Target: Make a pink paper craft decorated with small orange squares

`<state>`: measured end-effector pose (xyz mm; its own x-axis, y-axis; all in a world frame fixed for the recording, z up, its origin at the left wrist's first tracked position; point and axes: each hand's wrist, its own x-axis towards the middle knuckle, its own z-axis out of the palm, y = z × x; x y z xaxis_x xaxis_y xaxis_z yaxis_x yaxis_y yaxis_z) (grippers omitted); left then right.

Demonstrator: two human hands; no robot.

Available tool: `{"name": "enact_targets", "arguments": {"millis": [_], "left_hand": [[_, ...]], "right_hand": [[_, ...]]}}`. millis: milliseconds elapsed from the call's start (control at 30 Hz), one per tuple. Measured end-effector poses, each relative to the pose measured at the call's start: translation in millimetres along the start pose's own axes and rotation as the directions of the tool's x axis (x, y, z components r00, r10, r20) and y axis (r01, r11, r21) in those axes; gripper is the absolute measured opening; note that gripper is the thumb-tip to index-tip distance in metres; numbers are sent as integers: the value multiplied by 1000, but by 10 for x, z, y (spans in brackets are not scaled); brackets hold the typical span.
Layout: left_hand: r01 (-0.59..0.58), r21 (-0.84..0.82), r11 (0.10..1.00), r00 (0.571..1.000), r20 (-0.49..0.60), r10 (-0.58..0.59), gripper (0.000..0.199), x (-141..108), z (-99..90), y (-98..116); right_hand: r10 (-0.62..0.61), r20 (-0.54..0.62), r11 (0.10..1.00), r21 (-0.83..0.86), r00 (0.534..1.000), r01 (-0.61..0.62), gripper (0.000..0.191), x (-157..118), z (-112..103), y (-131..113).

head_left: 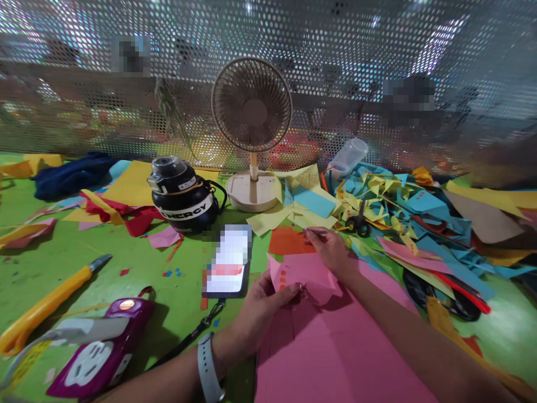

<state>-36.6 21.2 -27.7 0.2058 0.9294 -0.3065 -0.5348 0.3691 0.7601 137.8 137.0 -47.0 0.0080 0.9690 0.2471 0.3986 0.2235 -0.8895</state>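
Observation:
My left hand [268, 299] pinches the lower left of a small pink paper [308, 274] that has a column of orange squares along its left side. Beyond that paper, my right hand [329, 246] has its fingers closed over an orange sheet [285, 240]; what its fingertips hold is too small to name. A large pink sheet [310, 358] lies beneath both forearms. On my left wrist is a pale watch band [208, 366]. Just left of my left hand a phone [226, 263] with a lit screen lies on the green table [168, 302].
A fan [254, 106] stands behind, beside a black bottle [182, 198]. Scissors [358, 219] and a tipped clear cup [350, 157] sit among blue and yellow scraps at right. A yellow cutter [54, 305] and purple power strip [103, 350] lie at left. Perforated metal forms the back.

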Motion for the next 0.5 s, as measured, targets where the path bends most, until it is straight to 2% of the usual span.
{"name": "enact_targets", "arguments": {"millis": [500], "left_hand": [[1,21,1000,1000,31,-1,32,18,-12,-4]], "right_hand": [[-29,17,1000,-10,999,29,26,-13,14,-5]]}}
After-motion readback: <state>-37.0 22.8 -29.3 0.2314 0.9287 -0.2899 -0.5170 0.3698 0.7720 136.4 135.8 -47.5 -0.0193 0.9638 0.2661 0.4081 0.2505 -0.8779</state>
